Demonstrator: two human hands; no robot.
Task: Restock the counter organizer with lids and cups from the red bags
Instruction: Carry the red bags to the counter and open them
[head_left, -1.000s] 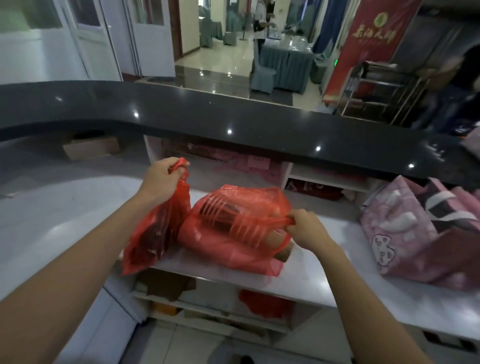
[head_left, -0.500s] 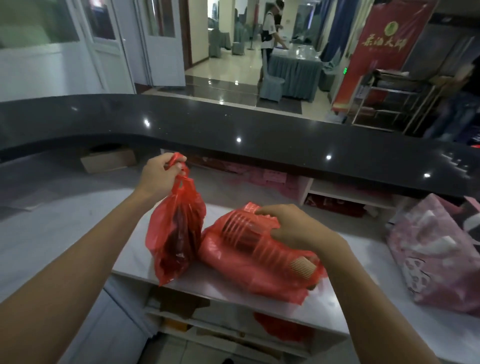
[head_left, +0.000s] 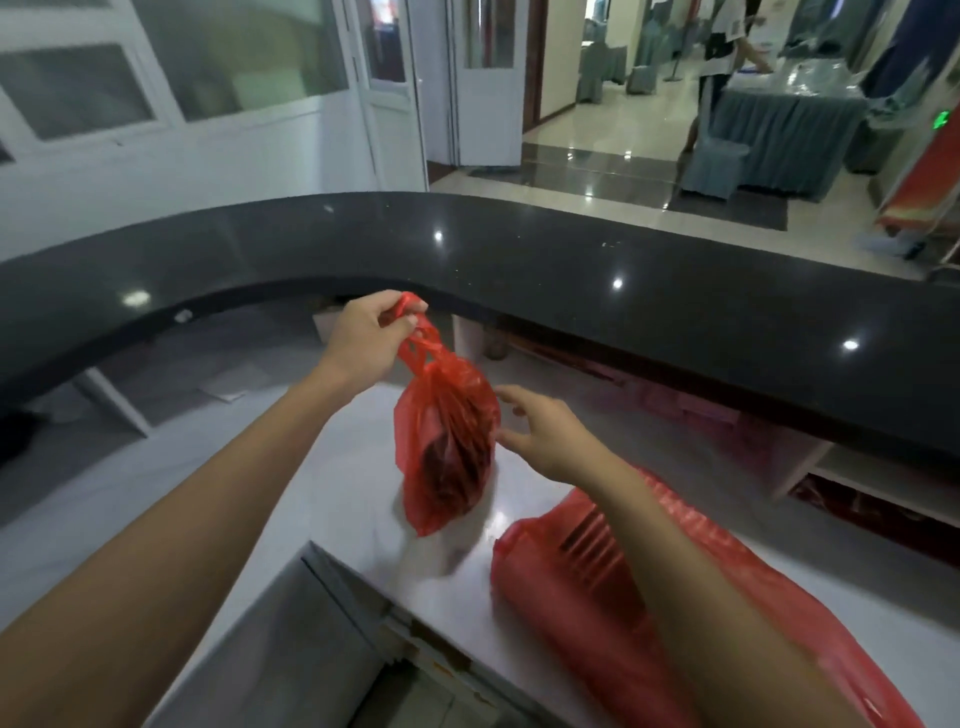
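Head view — left hand grips hanging red bag.

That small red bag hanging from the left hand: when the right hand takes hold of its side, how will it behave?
Probably floppy: the small red bag is thin, creased film hanging from handles pinched by the left hand, so it should cave under the right hand. It hangs free above the white counter, so a push likely swings it. The dark contents sagging low suggest bottom-heaviness.
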